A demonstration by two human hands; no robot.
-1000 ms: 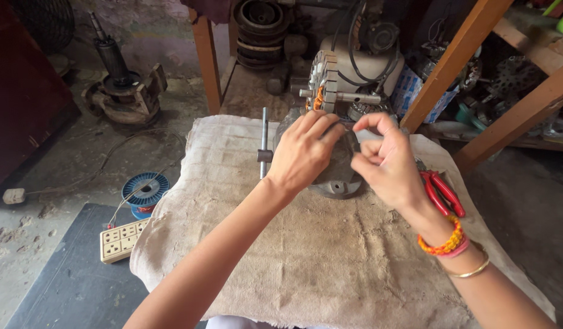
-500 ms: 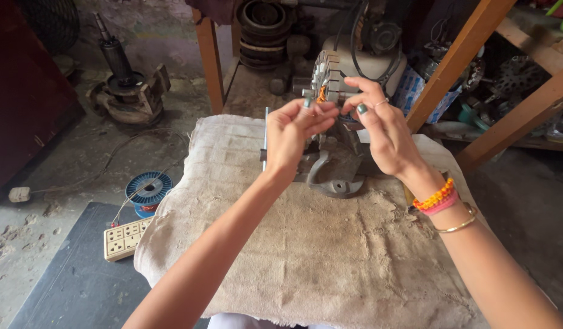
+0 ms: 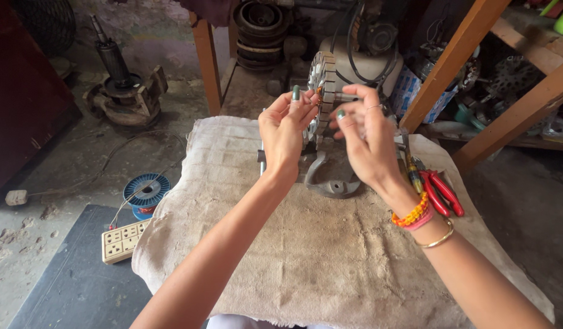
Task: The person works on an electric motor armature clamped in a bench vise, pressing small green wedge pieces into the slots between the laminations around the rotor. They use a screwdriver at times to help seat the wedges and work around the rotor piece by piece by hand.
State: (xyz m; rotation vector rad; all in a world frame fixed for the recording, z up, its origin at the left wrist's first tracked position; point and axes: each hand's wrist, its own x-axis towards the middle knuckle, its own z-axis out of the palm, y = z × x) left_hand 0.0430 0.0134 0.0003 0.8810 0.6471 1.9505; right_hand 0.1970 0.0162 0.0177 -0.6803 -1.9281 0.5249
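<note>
Rough sackcloth (image 3: 330,256) covered the counter where we worked, with a dusty concrete floor (image 3: 62,152) around it. We had our left hand (image 3: 286,131) raised, its grip pinched shut with thumb and fingertips on the rim of the motor stator (image 3: 323,73), a round stack of pale metal plates standing on edge. Our right hand (image 3: 365,134) was just beside it on the other side of the stator, fingers curled toward the same rim; we could not tell whether that grip had closed on anything. Below both grips, a grey metal bracket (image 3: 330,180) lay on the cloth, under the stator. Red-handled pliers (image 3: 440,192) rested to the right of our right wrist, near the orange bead bracelet (image 3: 410,214). Well to the left of the left grip, down on the floor, a blue spool of wire (image 3: 146,192) sat just beside a cream socket strip (image 3: 124,239).
</note>
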